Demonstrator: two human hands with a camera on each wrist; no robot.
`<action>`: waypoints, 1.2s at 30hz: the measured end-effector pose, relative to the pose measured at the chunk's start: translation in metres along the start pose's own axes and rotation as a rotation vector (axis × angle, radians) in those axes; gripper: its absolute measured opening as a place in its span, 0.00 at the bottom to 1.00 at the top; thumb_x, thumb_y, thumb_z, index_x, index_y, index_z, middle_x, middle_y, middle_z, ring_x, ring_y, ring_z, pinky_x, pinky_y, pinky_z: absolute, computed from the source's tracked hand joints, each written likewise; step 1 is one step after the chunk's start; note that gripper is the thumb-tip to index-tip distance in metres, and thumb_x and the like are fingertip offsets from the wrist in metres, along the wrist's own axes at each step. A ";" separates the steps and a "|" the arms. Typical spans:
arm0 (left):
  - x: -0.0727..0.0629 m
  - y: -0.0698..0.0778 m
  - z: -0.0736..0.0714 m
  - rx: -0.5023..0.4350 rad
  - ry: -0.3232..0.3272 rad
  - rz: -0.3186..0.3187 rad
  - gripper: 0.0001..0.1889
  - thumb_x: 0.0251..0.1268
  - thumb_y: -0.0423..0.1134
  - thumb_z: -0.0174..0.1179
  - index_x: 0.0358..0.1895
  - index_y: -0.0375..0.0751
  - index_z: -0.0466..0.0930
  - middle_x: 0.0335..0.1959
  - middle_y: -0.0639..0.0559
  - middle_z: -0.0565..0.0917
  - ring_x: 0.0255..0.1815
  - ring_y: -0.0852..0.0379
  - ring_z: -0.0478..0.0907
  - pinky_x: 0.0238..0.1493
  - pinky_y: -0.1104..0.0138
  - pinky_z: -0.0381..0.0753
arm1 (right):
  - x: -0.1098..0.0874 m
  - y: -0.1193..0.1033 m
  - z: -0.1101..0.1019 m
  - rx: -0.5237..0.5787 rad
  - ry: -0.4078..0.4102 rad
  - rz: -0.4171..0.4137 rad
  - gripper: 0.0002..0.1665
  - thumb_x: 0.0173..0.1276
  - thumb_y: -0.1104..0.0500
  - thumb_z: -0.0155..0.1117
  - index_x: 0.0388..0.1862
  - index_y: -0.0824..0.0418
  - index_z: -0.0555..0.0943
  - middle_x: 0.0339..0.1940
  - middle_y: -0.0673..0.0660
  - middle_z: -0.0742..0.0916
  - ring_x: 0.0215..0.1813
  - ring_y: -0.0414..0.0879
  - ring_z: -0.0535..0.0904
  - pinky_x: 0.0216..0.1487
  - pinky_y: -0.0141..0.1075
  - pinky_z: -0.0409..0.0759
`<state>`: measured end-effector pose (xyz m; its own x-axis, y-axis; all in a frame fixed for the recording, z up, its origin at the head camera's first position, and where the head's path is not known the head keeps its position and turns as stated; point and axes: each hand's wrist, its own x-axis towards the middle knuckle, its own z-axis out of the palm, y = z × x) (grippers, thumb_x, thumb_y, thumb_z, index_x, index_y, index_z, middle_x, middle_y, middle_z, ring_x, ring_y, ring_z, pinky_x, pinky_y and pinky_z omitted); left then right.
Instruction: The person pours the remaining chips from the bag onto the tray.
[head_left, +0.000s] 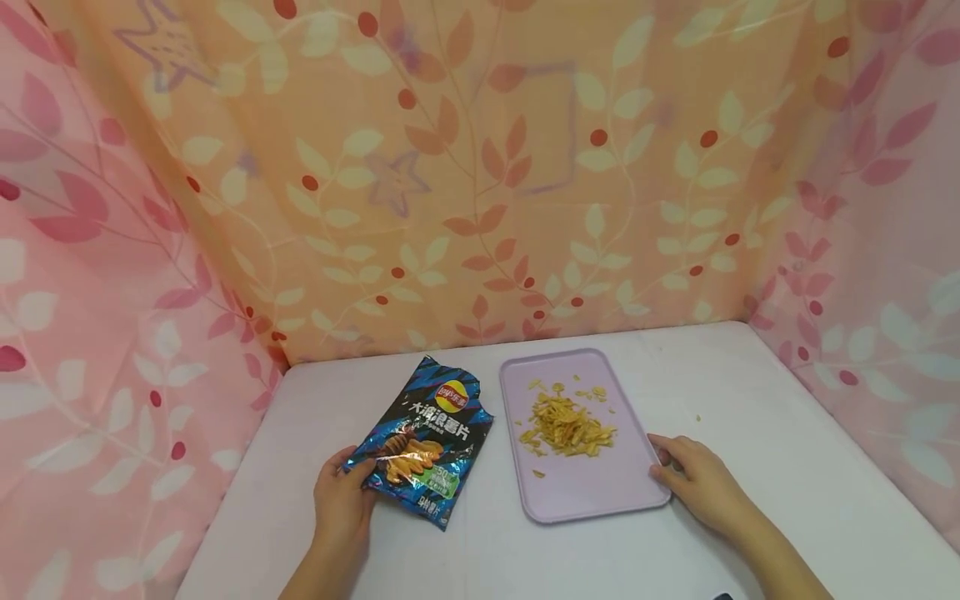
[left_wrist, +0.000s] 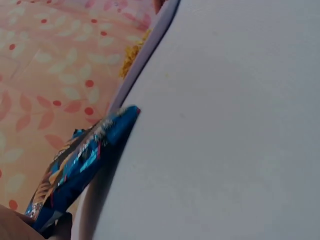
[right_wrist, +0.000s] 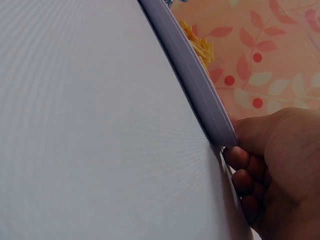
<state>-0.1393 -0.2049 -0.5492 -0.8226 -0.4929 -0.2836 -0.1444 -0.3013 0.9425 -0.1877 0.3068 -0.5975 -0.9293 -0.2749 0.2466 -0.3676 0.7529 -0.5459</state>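
Note:
My left hand [head_left: 343, 493] pinches the lower left corner of a blue and black potato chip bag [head_left: 427, 446], thumb on top. The bag lies printed side up, and its top edge is torn and jagged. In the left wrist view the bag [left_wrist: 82, 162] is seen from its side. To its right lies a pale purple tray [head_left: 592, 498] with a pile of broken potato chips [head_left: 567, 425] on it. My right hand [head_left: 697, 483] grips the tray's right edge near the front corner. In the right wrist view the thumb is at the tray rim [right_wrist: 197, 85], with curled fingers below.
A white-covered table [head_left: 480, 558] bears everything. One small crumb [head_left: 698, 418] lies right of the tray. Leaf-patterned cloth hangs behind the table [head_left: 480, 208] and along both sides. A small dark object [head_left: 723, 597] shows at the bottom edge of the head view.

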 end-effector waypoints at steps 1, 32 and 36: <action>0.000 -0.001 -0.003 0.027 -0.006 -0.011 0.31 0.73 0.28 0.57 0.75 0.35 0.55 0.74 0.35 0.66 0.56 0.62 0.81 0.57 0.66 0.83 | 0.000 0.000 -0.001 0.000 -0.001 0.000 0.30 0.68 0.52 0.72 0.66 0.63 0.79 0.35 0.39 0.77 0.38 0.34 0.69 0.38 0.33 0.70; -0.027 0.000 -0.035 0.436 -0.252 -0.013 0.33 0.62 0.27 0.68 0.71 0.30 0.67 0.64 0.31 0.78 0.53 0.51 0.83 0.49 0.68 0.84 | 0.000 0.001 -0.002 0.027 -0.027 0.048 0.31 0.70 0.49 0.70 0.67 0.62 0.79 0.37 0.39 0.78 0.40 0.35 0.70 0.41 0.34 0.72; -0.028 0.001 -0.031 0.446 -0.275 -0.020 0.35 0.60 0.26 0.69 0.71 0.29 0.67 0.64 0.30 0.78 0.54 0.50 0.83 0.49 0.67 0.85 | -0.001 0.001 0.000 0.029 -0.025 0.044 0.31 0.70 0.50 0.71 0.67 0.62 0.79 0.37 0.39 0.78 0.39 0.34 0.70 0.40 0.33 0.73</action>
<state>-0.0993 -0.2168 -0.5464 -0.9226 -0.2403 -0.3019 -0.3324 0.0977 0.9381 -0.1865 0.3079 -0.5978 -0.9450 -0.2570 0.2025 -0.3272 0.7470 -0.5787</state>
